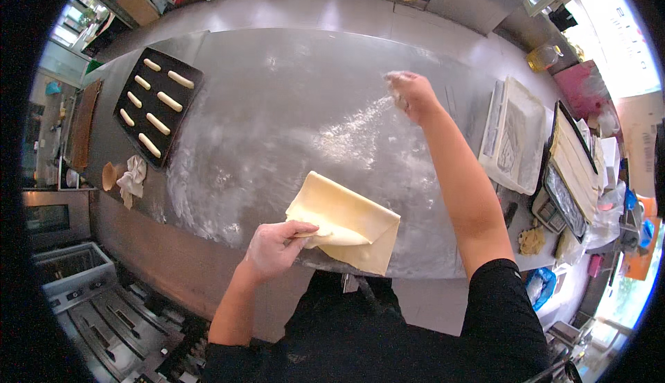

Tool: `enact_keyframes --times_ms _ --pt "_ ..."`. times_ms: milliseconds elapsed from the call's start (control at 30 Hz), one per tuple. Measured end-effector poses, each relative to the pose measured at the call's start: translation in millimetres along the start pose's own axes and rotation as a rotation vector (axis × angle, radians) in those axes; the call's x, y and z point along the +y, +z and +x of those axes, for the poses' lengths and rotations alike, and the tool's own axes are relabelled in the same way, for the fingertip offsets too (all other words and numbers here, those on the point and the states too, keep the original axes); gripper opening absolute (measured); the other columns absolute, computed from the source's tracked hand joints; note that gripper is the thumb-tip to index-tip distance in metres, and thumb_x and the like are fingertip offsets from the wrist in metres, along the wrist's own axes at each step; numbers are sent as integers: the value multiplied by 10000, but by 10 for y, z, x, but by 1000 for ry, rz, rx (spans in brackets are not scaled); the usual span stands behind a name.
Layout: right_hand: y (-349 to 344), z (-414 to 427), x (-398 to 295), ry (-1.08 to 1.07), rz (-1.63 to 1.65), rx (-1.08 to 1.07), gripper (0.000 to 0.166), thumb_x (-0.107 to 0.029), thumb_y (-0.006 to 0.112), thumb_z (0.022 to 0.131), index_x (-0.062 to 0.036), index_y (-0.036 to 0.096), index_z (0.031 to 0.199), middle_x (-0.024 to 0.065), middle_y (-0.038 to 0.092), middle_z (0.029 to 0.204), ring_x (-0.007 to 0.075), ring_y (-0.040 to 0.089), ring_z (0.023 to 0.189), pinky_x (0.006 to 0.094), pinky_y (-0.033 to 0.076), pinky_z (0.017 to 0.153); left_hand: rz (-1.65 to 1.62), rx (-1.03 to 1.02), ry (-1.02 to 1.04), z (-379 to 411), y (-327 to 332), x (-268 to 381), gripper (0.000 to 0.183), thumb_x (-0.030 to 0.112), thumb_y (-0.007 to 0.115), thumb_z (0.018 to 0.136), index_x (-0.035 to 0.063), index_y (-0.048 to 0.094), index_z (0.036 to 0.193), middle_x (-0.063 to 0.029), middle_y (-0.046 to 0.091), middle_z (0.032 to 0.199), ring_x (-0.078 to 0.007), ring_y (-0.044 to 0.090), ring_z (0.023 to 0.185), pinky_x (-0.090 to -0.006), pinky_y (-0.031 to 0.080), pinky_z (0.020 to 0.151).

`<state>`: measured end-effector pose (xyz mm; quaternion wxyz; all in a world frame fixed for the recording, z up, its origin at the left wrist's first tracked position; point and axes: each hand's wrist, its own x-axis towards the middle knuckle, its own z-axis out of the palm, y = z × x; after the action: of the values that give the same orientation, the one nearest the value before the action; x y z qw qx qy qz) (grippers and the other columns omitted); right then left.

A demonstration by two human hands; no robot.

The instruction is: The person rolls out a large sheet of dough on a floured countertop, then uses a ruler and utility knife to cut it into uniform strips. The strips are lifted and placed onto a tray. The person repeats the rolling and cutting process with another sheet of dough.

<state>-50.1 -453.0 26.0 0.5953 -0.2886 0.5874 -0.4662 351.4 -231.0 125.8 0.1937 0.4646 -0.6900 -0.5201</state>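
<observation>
A folded sheet of pale yellow dough (345, 214) lies near the front edge of a metal worktable (249, 102). My left hand (275, 250) pinches the dough's left side, lifting a fold of it. Farther away to the right, my right hand (410, 94) is over the table with its fingers curled, and white flour (353, 136) streaks and scatters beside it. Whether flour remains inside those fingers cannot be told. Flour also dusts my left hand and much of the tabletop.
At the left, a black baking tray (169, 73) holds several dough sticks, with a crumpled cloth (133, 175) nearby. On the right stand a translucent plastic bin (527, 123), a scale (548, 211) and a tray of pale dough strips (571, 159). Bags line the far shelf.
</observation>
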Motion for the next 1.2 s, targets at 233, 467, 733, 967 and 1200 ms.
enact_keyframes --times_ms 233,467,733,967,1200 --pt "-475 480 -172 -179 -378 322 182 -159 677 1000 -27 760 1094 32 692 853 112 581 678 282 418 522 -111 0 67 2 -45 -57 241 -17 715 934 21 770 1166 -171 801 1041 -217 793 916 -301 610 832" --pt "-1182 -642 895 -158 -458 406 203 -225 666 1008 -38 739 979 11 669 802 107 569 665 289 438 574 -50 -9 55 150 -76 74 228 24 721 939 25 775 1160 -179 795 978 -222 793 878 -308 604 794" --pt "-1040 -1783 1336 249 74 456 192 -262 630 1064 -96 693 991 -37 535 711 104 494 582 291 353 489 38 -66 285 898 7 612 165 29 678 966 27 755 1111 -121 755 875 -183 713 750 -316 565 714" --pt "-1185 -2257 1299 257 427 414 211 -264 625 1055 -74 690 989 -21 551 719 100 484 527 285 364 441 3 121 532 2696 231 824 199 111 609 1065 22 673 1231 -130 735 1016 -183 675 943 -314 540 873" --pt "-1217 -2324 1615 317 349 426 181 -229 588 1066 -88 670 990 -10 563 700 98 435 474 261 288 410 506 384 567 3100 671 -287 539 160 694 964 30 525 1460 -254 589 1435 -426 539 1361 -516 413 1165"
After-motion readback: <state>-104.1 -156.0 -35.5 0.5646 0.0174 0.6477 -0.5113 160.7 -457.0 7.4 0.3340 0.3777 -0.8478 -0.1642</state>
